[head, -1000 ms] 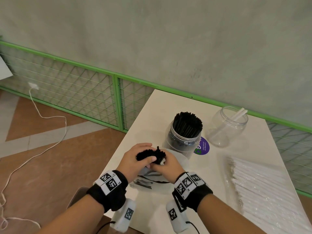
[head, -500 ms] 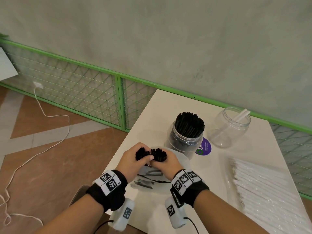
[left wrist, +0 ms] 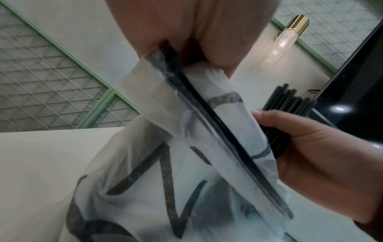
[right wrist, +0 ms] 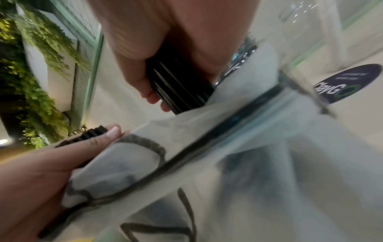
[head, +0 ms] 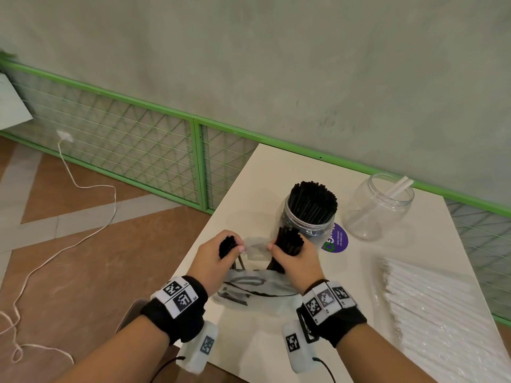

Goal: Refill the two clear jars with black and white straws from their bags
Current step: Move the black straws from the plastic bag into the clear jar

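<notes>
Both hands gripped black straws over a translucent printed bag (head: 257,288): the left hand (head: 214,258) closed round a small bundle (head: 227,246), the right hand (head: 296,258) round a thicker bundle (head: 289,240) whose lower ends sat in the bag's mouth. At 12 o'clock from the right hand, just beside it, stood a clear jar packed with black straws (head: 311,210). At 2 o'clock stood a second clear jar (head: 377,208) holding white straws (head: 398,186). At 4 o'clock a bag of white straws (head: 442,313) lay on the white table (head: 276,175).
</notes>
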Motion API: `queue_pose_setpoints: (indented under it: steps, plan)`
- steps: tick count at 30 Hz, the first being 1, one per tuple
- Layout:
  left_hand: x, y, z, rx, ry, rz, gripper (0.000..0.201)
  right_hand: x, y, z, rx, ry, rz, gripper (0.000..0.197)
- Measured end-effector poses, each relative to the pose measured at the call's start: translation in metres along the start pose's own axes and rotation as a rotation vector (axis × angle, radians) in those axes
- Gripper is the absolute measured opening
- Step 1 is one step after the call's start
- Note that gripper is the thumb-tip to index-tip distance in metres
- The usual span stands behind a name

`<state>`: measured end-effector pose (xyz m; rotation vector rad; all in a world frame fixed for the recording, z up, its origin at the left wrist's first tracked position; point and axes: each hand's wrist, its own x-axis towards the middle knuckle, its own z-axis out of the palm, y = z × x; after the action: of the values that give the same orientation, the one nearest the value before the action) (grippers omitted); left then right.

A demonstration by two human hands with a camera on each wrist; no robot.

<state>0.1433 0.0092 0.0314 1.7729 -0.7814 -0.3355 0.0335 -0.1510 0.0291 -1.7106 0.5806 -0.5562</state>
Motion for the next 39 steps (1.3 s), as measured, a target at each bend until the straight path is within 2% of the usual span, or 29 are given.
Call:
queue_pose_setpoints:
  steps: [3, 9, 15, 19, 22, 27, 30, 33, 35, 39]
  plan:
    - [0.001, 0.000, -0.001, -0.005, 0.010, -0.017, 0.010, -0.007, 0.013, -0.010, -0.055, 0.061, 0.044, 0.009]
    - [-0.001, 0.005, 0.002, 0.007, -0.026, -0.021, 0.007, -0.014, 0.064, -0.010, -0.116, 0.103, 0.257, 0.020]
    - [0.000, 0.008, 0.006, 0.008, -0.051, -0.037, 0.005, -0.019, 0.089, -0.001, -0.175, 0.054, 0.299, 0.014]
    - [0.003, 0.007, 0.006, 0.016, -0.035, -0.047, 0.007, -0.018, 0.090, -0.004, -0.171, -0.002, 0.311, 0.017]
    - [0.005, 0.003, 0.003, 0.022, 0.000, -0.046, 0.009, -0.013, 0.073, -0.016, -0.084, 0.003, 0.290, 0.015]
    - [0.006, 0.003, 0.004, 0.016, -0.024, -0.044, 0.009, 0.001, 0.006, -0.041, 0.012, -0.031, 0.068, 0.004]
    - [0.008, 0.005, 0.007, 0.021, -0.030, -0.047, 0.011, 0.015, -0.043, -0.058, -0.031, -0.031, -0.061, 0.012]
    - [0.010, 0.004, 0.006, 0.019, -0.034, -0.049, 0.012, 0.032, -0.084, -0.068, 0.052, 0.039, -0.171, 0.023]
    - [0.010, 0.003, 0.006, 0.018, -0.034, -0.046, 0.012, 0.046, -0.099, -0.073, 0.115, 0.105, -0.201, 0.025]
    - [0.009, 0.002, 0.005, 0.010, -0.033, -0.048, 0.013, 0.075, -0.092, -0.073, 0.082, 0.174, -0.155, 0.010]
